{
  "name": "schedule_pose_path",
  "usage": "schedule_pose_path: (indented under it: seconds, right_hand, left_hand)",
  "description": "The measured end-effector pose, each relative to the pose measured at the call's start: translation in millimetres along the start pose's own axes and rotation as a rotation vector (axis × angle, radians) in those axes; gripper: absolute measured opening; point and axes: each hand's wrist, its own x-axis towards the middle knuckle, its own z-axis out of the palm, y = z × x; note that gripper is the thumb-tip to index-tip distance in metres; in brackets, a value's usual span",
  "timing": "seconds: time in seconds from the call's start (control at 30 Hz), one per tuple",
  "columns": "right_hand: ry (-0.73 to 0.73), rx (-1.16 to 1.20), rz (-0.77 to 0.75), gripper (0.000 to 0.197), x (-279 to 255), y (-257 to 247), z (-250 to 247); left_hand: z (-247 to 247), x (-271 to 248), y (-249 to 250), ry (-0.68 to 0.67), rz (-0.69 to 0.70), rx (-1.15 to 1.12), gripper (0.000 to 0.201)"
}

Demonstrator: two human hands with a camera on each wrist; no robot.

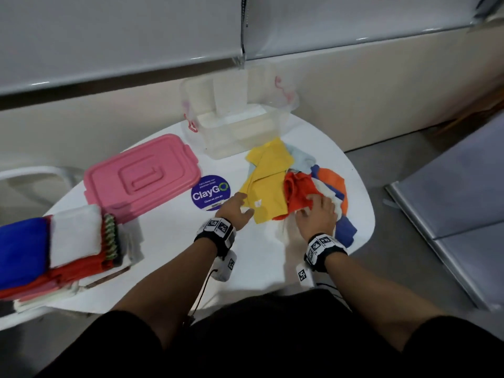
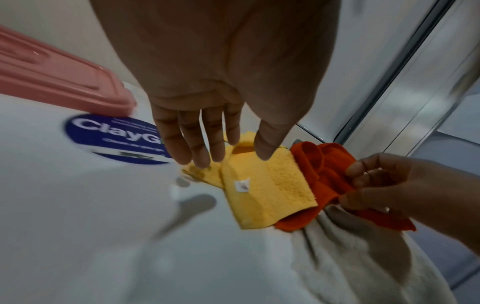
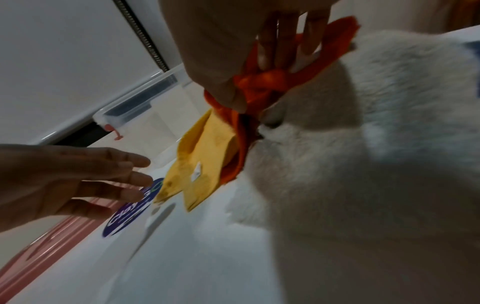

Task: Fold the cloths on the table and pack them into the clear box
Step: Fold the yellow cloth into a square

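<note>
A loose pile of cloths lies at the right of the white table (image 1: 174, 249): a yellow cloth (image 1: 268, 181), an orange cloth (image 1: 298, 192), white, blue and light blue ones. My right hand (image 1: 313, 207) grips the orange cloth (image 3: 335, 41), thumb and curled fingers pinching a bunch of it above a white cloth (image 3: 376, 144). My left hand (image 1: 240, 204) is open with straight fingers (image 2: 200, 148) over the near left edge of the yellow cloth (image 2: 267, 191); whether it touches is unclear. The clear box (image 1: 237, 132) stands open behind the pile.
The box's pink lid (image 1: 139, 175) lies on the table's left. A stack of folded cloths (image 1: 54, 249) sits at the near left edge. A round purple sticker (image 1: 210, 192) marks the table's middle. A grey surface (image 1: 463, 214) stands to the right.
</note>
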Motion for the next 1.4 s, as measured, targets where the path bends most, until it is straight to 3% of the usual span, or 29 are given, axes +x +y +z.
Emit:
schedule_pose_path:
  seconds: [0.1, 0.2, 0.37, 0.53, 0.67, 0.8, 0.9, 1.0, 1.07, 1.17, 1.23, 1.27, 1.33, 1.4]
  right_hand:
    - [-0.152, -0.087, 0.025, 0.063, 9, 18, -1]
    - [-0.287, -0.111, -0.037, 0.071, 13, 25, -4]
    - [-0.561, -0.279, -0.155, 0.086, 16, 44, 15]
    - [-0.596, -0.408, -0.23, 0.094, 27, 56, 19]
    - [-0.63, -0.442, -0.243, 0.09, 46, 47, 4]
    - [-0.651, -0.528, -0.266, 0.087, 69, 38, 8]
    - [-0.66, -0.573, -0.29, 0.088, 89, 29, 9]
    - [-0.69, -0.581, -0.3, 0.085, 113, 18, 5]
    - [-0.651, -0.525, -0.301, 0.074, 126, 1, -1]
    - [-0.298, -0.31, -0.265, 0.043, 126, -41, -18]
    - [-0.135, -0.084, -0.349, 0.026, 107, -78, -24]
    - [-0.174, 0.062, -0.436, 0.031, 93, -98, -25]
    - [-0.437, 0.311, -0.578, 0.059, 58, -138, -28]
    - [-0.597, 0.38, -0.62, 0.081, 35, -167, -19]
  left_hand:
    - [11, 28, 27, 0.068, -0.115, -0.08, 0.071]
    - [19, 56, 40, 0.077, -0.257, -0.159, 0.08]
    - [42, 69, 40, 0.047, -0.414, -0.2, 0.059]
    - [37, 62, 51, 0.12, -0.348, -0.252, 0.049]
    - [-20, 47, 69, 0.268, -0.256, -0.535, 0.051]
    - [-82, 20, 77, 0.396, -0.076, -0.624, 0.031]
    - [-114, -2, 79, 0.392, 0.033, -0.625, 0.027]
    - [-124, -20, 76, 0.341, 0.003, -0.639, 0.018]
    - [-125, -30, 72, 0.359, -0.026, -0.603, 0.018]
    - [-126, -39, 66, 0.431, -0.056, -0.53, 0.017]
    - [-130, -42, 65, 0.465, -0.048, -0.453, 0.02]
    - [-132, -43, 65, 0.466, -0.036, -0.416, 0.021]
    - [-137, -44, 65, 0.457, -0.011, -0.38, 0.024]
    - [-145, -46, 65, 0.446, 0.015, -0.335, 0.027]
